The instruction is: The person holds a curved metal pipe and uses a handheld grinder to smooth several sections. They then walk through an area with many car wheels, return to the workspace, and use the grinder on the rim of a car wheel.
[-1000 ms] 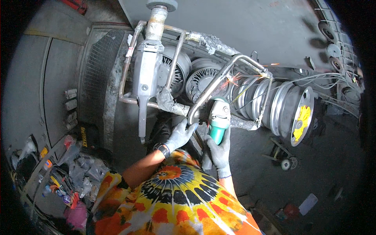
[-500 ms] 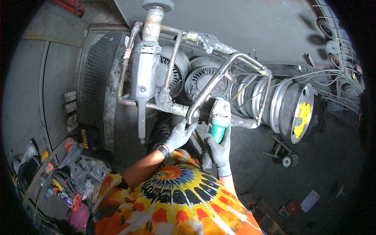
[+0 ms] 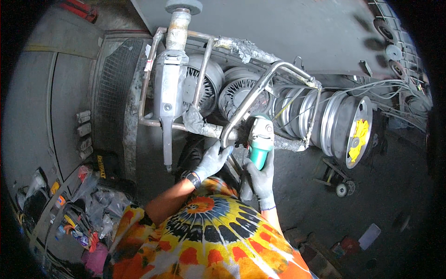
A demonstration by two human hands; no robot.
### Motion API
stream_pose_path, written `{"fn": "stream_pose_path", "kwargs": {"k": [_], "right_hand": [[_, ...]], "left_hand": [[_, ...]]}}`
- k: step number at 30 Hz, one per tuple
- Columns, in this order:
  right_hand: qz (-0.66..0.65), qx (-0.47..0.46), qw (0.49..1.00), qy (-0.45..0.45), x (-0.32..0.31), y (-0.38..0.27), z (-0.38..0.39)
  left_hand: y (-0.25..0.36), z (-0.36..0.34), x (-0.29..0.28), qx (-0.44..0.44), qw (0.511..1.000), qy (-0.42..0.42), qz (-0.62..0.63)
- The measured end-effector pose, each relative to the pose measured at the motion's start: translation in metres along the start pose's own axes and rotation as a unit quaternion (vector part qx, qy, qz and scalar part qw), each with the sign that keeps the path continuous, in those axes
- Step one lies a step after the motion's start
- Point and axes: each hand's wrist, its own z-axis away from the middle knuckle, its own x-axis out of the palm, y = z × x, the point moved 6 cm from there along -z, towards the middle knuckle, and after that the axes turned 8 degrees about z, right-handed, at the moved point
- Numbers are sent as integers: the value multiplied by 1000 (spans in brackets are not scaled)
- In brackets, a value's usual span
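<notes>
My right hand [image 3: 262, 180], in a grey work glove, is wrapped round the green body of an angle grinder [image 3: 259, 145]. The grinder's pale metal head points away from me, close beside a bent metal tube [image 3: 247, 103]. Gloved in grey as well, my left hand [image 3: 212, 161] is closed on the near, curved end of that tube, thumb and fingers around it. The tube slants up to the right and bends over a metal frame [image 3: 200, 76] whose bars are partly wrapped in grey, ragged material. The grinder's disc is mostly hidden from this angle.
A large grey power tool [image 3: 168, 88] with a round wheel rests on the frame's left. Behind stand wheel rims [image 3: 241, 95], with more rims [image 3: 332, 125] lined up at right, one holding yellow material. Cables [image 3: 385, 88] hang at right. Plastic bags [image 3: 104, 204] lie at lower left.
</notes>
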Motion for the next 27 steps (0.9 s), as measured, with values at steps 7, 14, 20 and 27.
{"fn": "stream_pose_path", "kwargs": {"k": [7, 14, 20, 27], "right_hand": [[6, 11, 1000, 18, -6, 5, 3], [7, 7, 1000, -2, -1, -10, -7], [-15, 33, 999, -5, 0, -13, -6], [31, -37, 999, 1, 2, -24, -9]], "left_hand": [[-11, -3, 2, 6, 1000, -1, -7], [-12, -3, 1, 0, 1000, -2, -24], [-10, -2, 1, 10, 1000, 1, -22], [-14, -4, 2, 19, 1000, 3, -24]]}}
